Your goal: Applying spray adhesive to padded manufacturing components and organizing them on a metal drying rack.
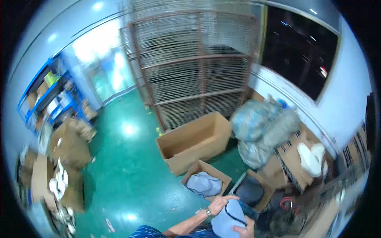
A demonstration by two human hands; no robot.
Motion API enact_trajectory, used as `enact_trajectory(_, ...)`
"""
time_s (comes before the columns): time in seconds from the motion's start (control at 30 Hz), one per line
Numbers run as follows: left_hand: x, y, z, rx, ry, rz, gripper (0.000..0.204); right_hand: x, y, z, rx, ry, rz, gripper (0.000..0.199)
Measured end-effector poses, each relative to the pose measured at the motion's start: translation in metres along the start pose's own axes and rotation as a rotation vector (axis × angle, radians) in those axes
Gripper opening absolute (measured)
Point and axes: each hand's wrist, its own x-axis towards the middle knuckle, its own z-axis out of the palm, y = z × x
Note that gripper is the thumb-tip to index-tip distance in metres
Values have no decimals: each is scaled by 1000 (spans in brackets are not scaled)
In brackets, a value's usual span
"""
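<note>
Here, low in my view, my left hand (pixel 219 204) and right hand (pixel 243 231) pinch a pale blue-grey cloth item (pixel 227 220) above the green floor (pixel 131 178); next, I judge, it needs placing in the small cardboard box (pixel 216 170).

- Left hand (pixel 220 203): bare, no glove, no ring that can be made out at this size.
- Left wrist: a watch (pixel 208 212) with a metal-looking band and a small round face.
- Left forearm (pixel 186 226): bare from wrist to near the elbow, coming in from the lower edge.
- Sleeve (pixel 146 232): dark blue with thin pale stripes, short, ending above the elbow; only its edge shows at the bottom of the view.
- Right hand (pixel 243 231): bare, only partly in view at the lower edge; its wrist and forearm are cut off, so nothing worn there can be told.
</note>
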Motion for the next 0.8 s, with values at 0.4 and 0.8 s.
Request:
enact_trajectory(0.4,90,50,86,-226,-60,198,98,-75,-18,-17,261,374,197,70)
enact_trajectory(0.8,139,69,253,-336,-439,154,58,-154,47,-93,464,626,72,63)
